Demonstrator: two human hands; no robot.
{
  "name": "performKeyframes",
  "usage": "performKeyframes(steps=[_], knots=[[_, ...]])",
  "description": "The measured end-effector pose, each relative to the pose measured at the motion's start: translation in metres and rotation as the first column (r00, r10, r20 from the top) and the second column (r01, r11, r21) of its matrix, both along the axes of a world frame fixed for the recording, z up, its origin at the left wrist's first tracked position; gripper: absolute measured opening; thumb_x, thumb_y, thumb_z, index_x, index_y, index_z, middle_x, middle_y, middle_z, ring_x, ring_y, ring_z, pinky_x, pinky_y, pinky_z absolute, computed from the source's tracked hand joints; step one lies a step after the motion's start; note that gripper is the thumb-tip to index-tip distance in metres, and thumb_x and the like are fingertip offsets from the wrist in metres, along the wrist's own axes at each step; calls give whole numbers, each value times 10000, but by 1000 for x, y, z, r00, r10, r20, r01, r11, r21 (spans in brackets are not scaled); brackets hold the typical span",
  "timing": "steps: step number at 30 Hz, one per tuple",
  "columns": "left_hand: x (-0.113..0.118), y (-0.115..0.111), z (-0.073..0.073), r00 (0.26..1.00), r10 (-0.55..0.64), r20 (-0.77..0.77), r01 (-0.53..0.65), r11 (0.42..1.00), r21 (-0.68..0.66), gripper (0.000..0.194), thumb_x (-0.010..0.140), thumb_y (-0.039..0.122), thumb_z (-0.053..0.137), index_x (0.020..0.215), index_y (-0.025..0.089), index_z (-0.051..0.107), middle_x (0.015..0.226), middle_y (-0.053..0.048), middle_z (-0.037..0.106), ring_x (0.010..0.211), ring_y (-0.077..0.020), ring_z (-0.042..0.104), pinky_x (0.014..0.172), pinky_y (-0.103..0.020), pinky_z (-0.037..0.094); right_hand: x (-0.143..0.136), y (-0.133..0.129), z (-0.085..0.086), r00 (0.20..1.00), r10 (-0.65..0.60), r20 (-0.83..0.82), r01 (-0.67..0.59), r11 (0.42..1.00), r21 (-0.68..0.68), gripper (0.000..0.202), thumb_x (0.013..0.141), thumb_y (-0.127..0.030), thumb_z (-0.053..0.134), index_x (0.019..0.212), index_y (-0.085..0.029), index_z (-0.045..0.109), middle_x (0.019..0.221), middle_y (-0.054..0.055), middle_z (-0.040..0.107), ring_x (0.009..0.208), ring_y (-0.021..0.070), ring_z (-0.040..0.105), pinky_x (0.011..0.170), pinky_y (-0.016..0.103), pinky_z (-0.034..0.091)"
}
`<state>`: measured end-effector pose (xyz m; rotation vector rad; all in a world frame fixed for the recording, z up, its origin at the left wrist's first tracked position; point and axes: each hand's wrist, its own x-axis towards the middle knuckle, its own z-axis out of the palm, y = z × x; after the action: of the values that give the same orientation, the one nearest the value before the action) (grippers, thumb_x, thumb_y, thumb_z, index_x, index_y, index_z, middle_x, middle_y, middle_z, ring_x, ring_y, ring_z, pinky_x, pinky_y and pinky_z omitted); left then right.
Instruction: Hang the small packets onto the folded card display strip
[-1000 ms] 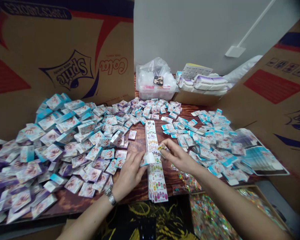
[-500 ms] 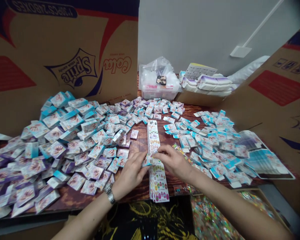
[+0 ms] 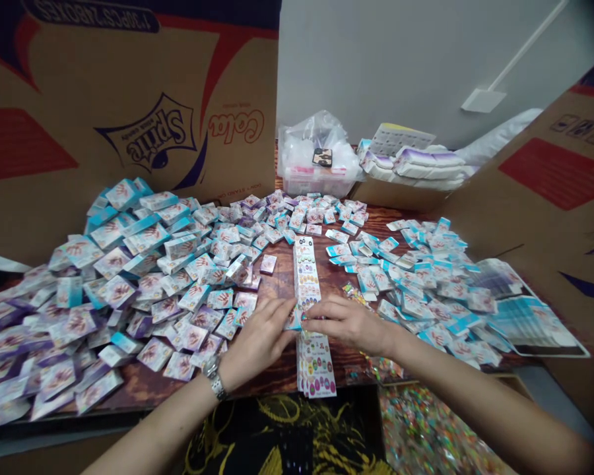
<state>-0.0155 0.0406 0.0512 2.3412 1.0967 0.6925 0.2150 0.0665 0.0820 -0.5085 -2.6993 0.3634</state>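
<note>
Fingers of the left hand (image 3: pixel 262 336) were clamped on a small blue-and-white box (image 3: pixel 292 320), while those of the right hand (image 3: pixel 354 324), drawn together, touched its right end. It was held over printed strips (image 3: pixel 317 369) reaching the front edge of the tabletop (image 3: pixel 281 282). Heaped boxes (image 3: pixel 153 290) covered its left side, flatter cartons (image 3: pixel 426 284) lay towards the right edge, and a plastic tub (image 3: pixel 319 181) stood near the back edge.

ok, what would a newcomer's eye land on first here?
Probably the heap of small printed cartons sprawling on the left, in front of a cardboard box with upside-down Sprite lettering. Then, centre: the left hand holding one small carton, the right hand at it, above the sticker strips.
</note>
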Motion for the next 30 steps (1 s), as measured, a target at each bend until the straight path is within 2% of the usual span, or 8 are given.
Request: performKeyframes(steps=[9,12,16,20,24,26,28,30], knots=[[-4,0,6,996,-85,12,85,996,-30,463,878,212,520,1320,220,382,1183,-96,555,1091,-233,503,917,-431,457,1,3,-4,980,-169,-101,144,966,-215,268,909,-140,447,1095,-225,620,992,60,617,900,137,586,755,282,512],[-6,0,4,996,-84,20,85,994,-67,463,865,258,559,1299,215,405,1149,-93,577,1060,-232,526,888,-422,472,0,0,-3,988,-157,4,157,979,-133,279,907,-135,443,1128,-200,602,988,80,598,891,158,570,743,288,511],[-4,-2,0,997,-48,52,53,994,-92,464,855,293,578,1285,231,415,1129,-84,590,1046,-230,544,875,-418,480,-5,-8,1,978,-71,194,66,997,32,327,908,-100,401,1194,-170,543,1026,116,607,908,204,544,773,347,505],[1,-5,-2,1000,12,17,-12,999,-31,481,861,261,563,1306,217,386,1142,-101,570,1061,-247,531,899,-452,464,-8,-13,8,981,-92,171,108,990,-85,386,859,-89,450,1235,-161,498,1101,123,568,977,208,529,822,340,497],[6,-10,0,998,52,-41,-51,999,12,475,864,200,540,1309,176,377,1166,-120,546,1085,-253,499,918,-448,453,-11,-16,13,984,-157,84,174,950,-260,398,839,-203,545,1232,-154,502,1148,134,551,1027,214,527,870,361,483],[8,-11,1,997,52,-49,-51,999,18,466,873,197,520,1314,181,372,1170,-120,545,1090,-250,496,916,-444,455,-13,-17,13,972,-236,15,228,917,-327,308,867,-159,495,1171,-184,542,1118,108,581,1018,193,547,876,356,479],[10,-13,1,997,57,-45,-56,998,38,461,882,200,501,1322,184,363,1166,-125,545,1079,-250,503,903,-446,463,-17,-17,10,941,-336,-43,291,867,-404,311,860,-101,474,1134,-225,554,1102,75,598,1020,181,556,885,359,472],[10,-14,1,997,68,-30,-66,995,69,473,884,188,489,1333,182,343,1166,-134,539,1073,-255,505,897,-457,465,-20,-19,3,884,-461,-74,365,781,-507,292,843,-122,516,1105,-246,554,1066,57,604,974,185,571,834,354,493]])
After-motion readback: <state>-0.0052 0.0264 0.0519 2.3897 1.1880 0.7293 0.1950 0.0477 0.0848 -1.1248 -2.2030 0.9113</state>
